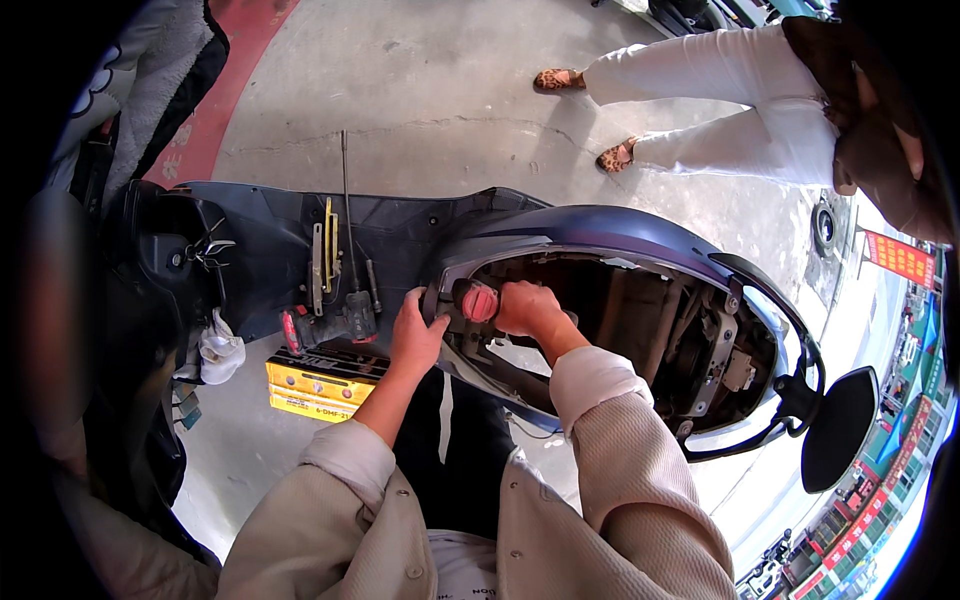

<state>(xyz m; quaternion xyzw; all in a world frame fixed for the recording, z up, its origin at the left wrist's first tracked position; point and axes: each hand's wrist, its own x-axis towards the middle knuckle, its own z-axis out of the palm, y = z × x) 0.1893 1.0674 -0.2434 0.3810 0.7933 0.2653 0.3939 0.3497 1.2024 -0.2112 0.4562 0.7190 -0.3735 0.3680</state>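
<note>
A dark blue scooter body point(620, 225) has its underseat cavity point(620, 310) uncovered, with brackets inside. At its left end is a dark fitting with a round red cap point(480, 305). My left hand point(420, 330) grips the dark rim just left of this fitting, thumb up. My right hand point(528, 310) is curled beside the red cap, inside the opening; its fingertips are hidden. On the dark floorboard lie a black-and-red power tool point(350, 318), a long thin rod point(345, 180) and yellow and silver strip-like tools point(328, 240).
A yellow box point(315, 392) is on the ground below the floorboard, near a white cloth point(222, 350). Metal tools point(208, 247) rest on the left tray. A person in white trousers point(700, 80) stands upper right. A black mirror point(840, 430) sticks out right. Dark upholstery fills the left edge.
</note>
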